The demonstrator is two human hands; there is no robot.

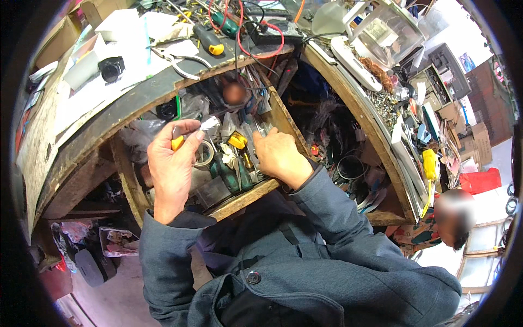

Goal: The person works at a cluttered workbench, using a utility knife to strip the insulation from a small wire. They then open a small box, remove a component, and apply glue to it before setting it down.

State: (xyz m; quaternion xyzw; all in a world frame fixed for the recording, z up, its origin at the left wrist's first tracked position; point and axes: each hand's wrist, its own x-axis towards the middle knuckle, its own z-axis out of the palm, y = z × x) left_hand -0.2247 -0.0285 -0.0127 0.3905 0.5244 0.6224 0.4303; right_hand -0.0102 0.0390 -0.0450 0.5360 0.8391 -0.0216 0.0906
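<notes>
My left hand (173, 169) pinches a small yellow and metal item (177, 141), with a shiny piece at its tip, above the open wooden drawer (245, 195). My right hand (278, 158) is down at the drawer's right side, fingers curled among loose items; what they grip, if anything, is hidden. Between my hands lie a roll of tape (202, 159), a yellow-topped tool (237, 140), green-handled tools (227, 177), a clear plastic box (211, 192) and crumpled bags (136, 139).
The worktop edge above holds pliers (185, 71), a screwdriver (210, 43), cables and white boxes (117, 24). A dark cluttered compartment (332, 136) lies to the right, beside a heaped bench (381, 82). Another person's head (455, 218) is at the lower right.
</notes>
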